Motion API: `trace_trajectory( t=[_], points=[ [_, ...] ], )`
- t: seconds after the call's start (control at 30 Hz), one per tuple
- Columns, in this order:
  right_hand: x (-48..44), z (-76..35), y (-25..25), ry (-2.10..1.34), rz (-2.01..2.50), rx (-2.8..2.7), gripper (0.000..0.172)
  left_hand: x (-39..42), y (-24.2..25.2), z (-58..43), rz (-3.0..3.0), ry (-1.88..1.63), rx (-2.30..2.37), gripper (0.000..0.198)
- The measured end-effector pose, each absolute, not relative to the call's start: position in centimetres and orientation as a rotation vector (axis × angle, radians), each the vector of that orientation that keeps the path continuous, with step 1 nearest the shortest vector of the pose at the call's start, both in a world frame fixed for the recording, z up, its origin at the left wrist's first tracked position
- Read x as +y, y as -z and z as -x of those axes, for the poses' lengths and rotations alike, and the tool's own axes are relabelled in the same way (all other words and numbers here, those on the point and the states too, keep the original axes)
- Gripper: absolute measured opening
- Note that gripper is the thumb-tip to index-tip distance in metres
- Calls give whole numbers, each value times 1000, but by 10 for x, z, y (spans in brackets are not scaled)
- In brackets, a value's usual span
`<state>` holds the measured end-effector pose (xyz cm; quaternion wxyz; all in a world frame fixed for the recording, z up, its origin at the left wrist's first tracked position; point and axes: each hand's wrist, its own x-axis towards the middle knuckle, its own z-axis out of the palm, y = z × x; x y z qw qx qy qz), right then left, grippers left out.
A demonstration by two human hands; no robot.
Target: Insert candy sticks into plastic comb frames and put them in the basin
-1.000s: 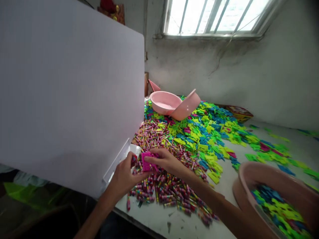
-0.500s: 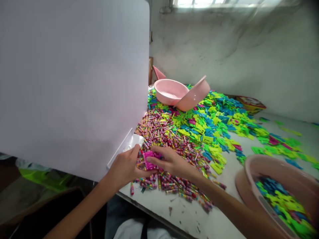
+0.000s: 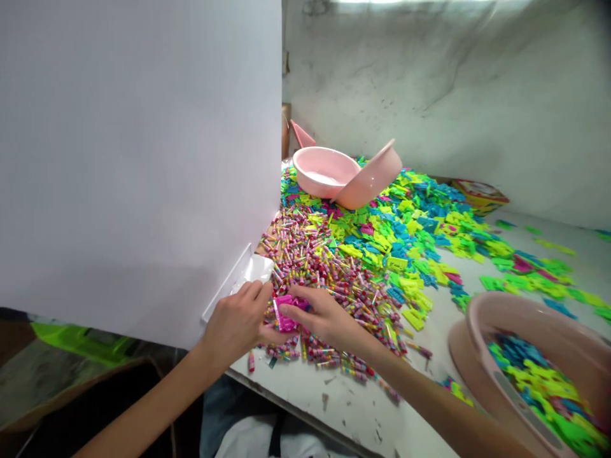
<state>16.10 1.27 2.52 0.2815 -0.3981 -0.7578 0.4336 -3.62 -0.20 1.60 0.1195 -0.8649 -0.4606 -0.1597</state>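
A small magenta plastic piece [image 3: 284,316] sits between my two hands above the table's near left part. My left hand [image 3: 240,320] is closed, its thumb reaching under the piece's left side; its other fingertips are hidden behind the hand. From the right, my right hand [image 3: 329,318] pinches the same piece between thumb and fingers. Around and behind both hands spreads a heap of small pink, red and yellow stick-like pieces [image 3: 305,254]. A glossy white object [image 3: 260,266] lies just beyond my left fingers.
A tall white panel [image 3: 143,159] blocks the left side. Flat green, yellow and blue plastic pieces [image 3: 410,222] are piled behind the sticks. Two pink basins [image 3: 329,162] rest on that pile, one tilted. Another basin [image 3: 477,318], at right, holds coloured pieces. A box [image 3: 480,197] stands by the wall.
The magenta piece stays between both hands, turned slightly and a little lower. My left fingers have curled more over its far side. The camera view has shifted slightly.
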Motion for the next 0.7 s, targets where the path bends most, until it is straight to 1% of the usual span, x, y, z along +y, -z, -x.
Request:
trace_trajectory(
  t=[0.13, 0.33, 0.5, 0.7],
  points=[
    [9, -161, -22, -1146, 1089, -2022, 26, -3, -14, 36, 2487, 461, -1335, 48],
    [5, -161, -19, -1255, 1088, -1963, 26, -4, -9, 40, 2510, 560, -1181, 50],
    [-1, -156, -6, -1303, 1169, -1854, 27, -4, -4, 42, 2560, 537, -1158, 48],
    [-6, -156, 6, -1645, 1197, -1630, 30, -4, 2, 41, 2672, 402, -1194, 44]
  ],
)
